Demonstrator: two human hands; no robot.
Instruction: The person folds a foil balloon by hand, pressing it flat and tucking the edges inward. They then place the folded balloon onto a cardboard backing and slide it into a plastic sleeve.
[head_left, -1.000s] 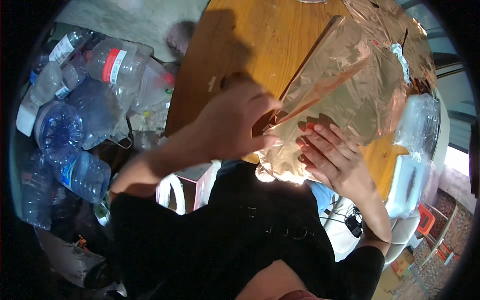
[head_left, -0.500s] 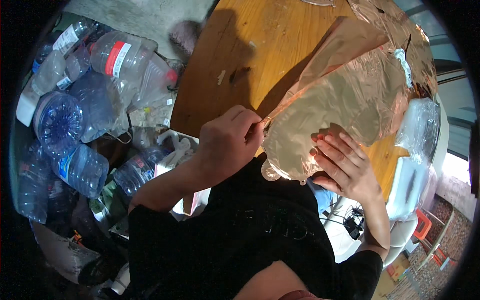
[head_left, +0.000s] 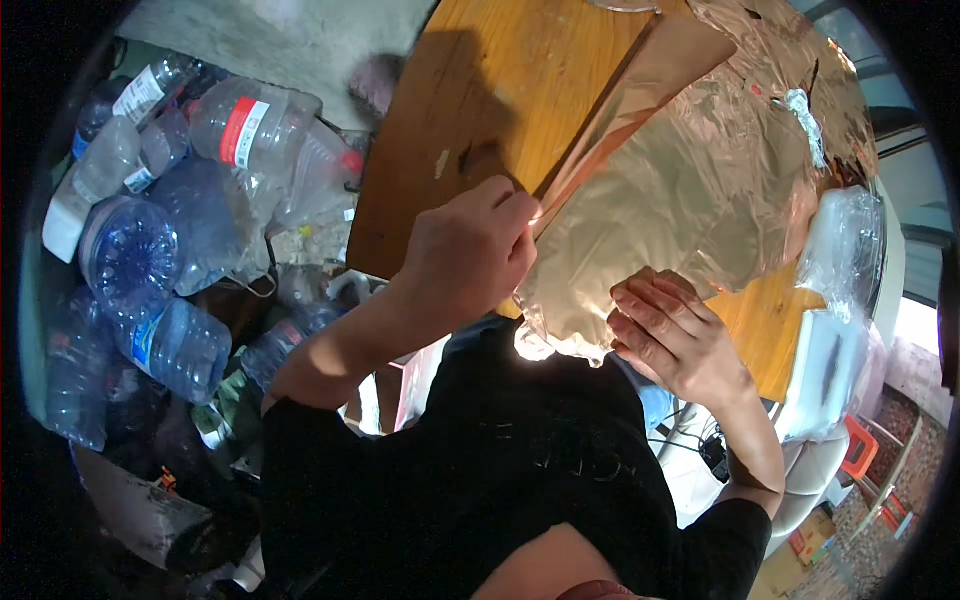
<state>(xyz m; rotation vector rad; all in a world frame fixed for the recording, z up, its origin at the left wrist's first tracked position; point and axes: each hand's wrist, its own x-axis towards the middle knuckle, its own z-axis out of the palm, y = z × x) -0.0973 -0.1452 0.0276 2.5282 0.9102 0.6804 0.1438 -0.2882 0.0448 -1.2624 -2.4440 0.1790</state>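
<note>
The left hand (head_left: 468,255) is curled almost into a fist, its fingers folded in tight and pinching the left edge of a large shiny bronze-gold sheet of crinkled foil film (head_left: 690,190). The right hand (head_left: 672,335) lies with its fingers stretched out, close together and nearly flat, fingertips pressed onto the near edge of the same sheet. The sheet spreads over the right half of the wooden orange-brown table (head_left: 500,90), reaching from its near edge up toward the far right corner, and its lowest fold hangs just past the near edge between the two hands. A clear crumpled plastic bag (head_left: 842,245) sits at the table's right edge, beside the sheet. Off the table's left edge, a heap of empty clear plastic bottles (head_left: 170,220) lies on the ground
</note>
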